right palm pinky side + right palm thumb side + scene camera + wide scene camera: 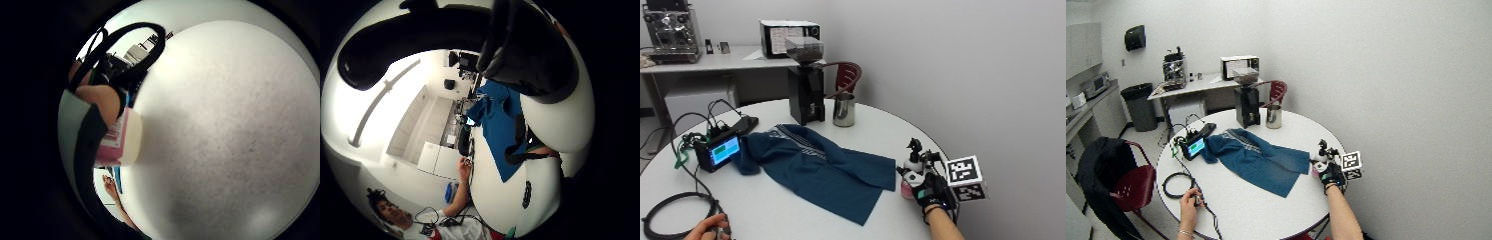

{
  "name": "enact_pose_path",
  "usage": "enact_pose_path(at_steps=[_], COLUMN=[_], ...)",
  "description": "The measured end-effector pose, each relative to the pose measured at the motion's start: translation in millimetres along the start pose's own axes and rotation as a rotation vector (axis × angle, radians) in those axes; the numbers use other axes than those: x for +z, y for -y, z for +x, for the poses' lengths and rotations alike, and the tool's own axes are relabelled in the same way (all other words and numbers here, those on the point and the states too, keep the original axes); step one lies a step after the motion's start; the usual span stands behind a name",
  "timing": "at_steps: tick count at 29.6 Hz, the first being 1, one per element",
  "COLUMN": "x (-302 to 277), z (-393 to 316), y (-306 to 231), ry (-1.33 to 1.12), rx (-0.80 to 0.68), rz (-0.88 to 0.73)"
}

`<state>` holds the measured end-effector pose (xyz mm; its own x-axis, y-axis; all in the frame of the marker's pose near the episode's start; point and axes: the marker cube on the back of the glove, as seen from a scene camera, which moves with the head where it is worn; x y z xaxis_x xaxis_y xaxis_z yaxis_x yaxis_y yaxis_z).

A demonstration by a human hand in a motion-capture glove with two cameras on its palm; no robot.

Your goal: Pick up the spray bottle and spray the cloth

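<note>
Spray bottle (911, 172) first: it stands upright near the right edge of the round white table (773, 210), long axis vertical, black spray head on top, white body, pink liquid at the base. I cannot tell for sure which way the nozzle faces, though the dark head seems turned left toward the cloth.

Going left to right from my outside view: at the near left edge, the bare hand (706, 230) rests on the table beside a coil of black cable (670, 212). Further in sits a small monitor (718, 151) with a lit screen. The blue cloth (820, 170) lies spread flat from the monitor toward the right, its near right corner just beside the bottle. At the far side stand a black coffee grinder (806, 85) and, just right of it, a steel cup (844, 110).

My gloved right hand (931, 192) is at the bottle, on its right and near side, with the fingers curled round the lower body. The bottle appears to sit on the table. From the little-finger camera, the white body (225, 130) fills most of the view, with a pink and white label (117, 137) showing at its side. The thumb-side camera looks past the bottle's white body (560, 120) onto the cloth (497, 125) on the table.
</note>
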<state>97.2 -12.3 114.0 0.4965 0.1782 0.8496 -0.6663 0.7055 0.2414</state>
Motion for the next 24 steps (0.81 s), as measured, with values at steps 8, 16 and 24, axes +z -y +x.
enact_pose_path(at_steps=[8, 16, 24], x=[-41.5, -80.4, -25.2], z=[-29.6, -122.5, -148.4], y=[5.3, 15.9, 5.3], ry=[0.125, 0.014, -0.114], rx=[-0.041, -0.144, -0.133], rz=[-0.068, -0.243, -0.399])
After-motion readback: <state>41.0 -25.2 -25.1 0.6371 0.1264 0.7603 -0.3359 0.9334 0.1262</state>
